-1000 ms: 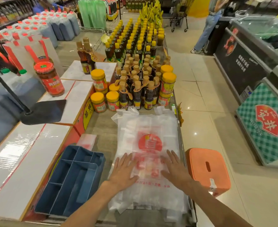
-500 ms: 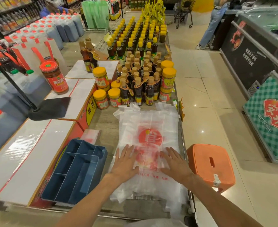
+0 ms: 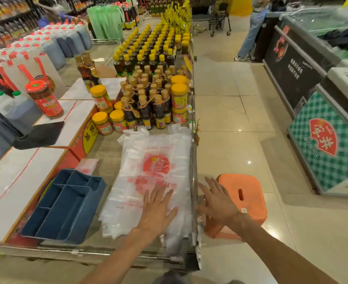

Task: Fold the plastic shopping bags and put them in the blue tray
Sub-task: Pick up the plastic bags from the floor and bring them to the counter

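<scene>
We stand at a long display table [image 3: 107, 152] that runs away from us, its far half packed with rows of dark sauce bottles [image 3: 148, 83] with yellow and tan caps. To the right, across a tiled aisle, sits a chest freezer [image 3: 324, 148] with a green checked front. White-topped cartons [image 3: 15, 177] fill the left side, and a red-lidded jar [image 3: 44, 99] stands on one of them.

On the near right part of the table lies the stack of plastic shopping bags [image 3: 154, 160], flat, translucent white with a red round logo, handles pointing away from us. The blue tray [image 3: 64, 203] lies just beside the stack on its left, its compartments showing nothing inside. At the tray's far corner rests a small folded bag [image 3: 87, 166], outside the tray.

An orange stool [image 3: 244, 197] stands on the floor just right of the table's edge. A cluster of yellow-lidded jars [image 3: 105, 119] stands at the near end of the bottles.

Our left hand [image 3: 157, 210] presses flat on the near part of the stack, fingers straight and spread. Our right hand [image 3: 217, 199] hovers past the table's right edge, in front of the stool, fingers straight and spread, holding nothing.
</scene>
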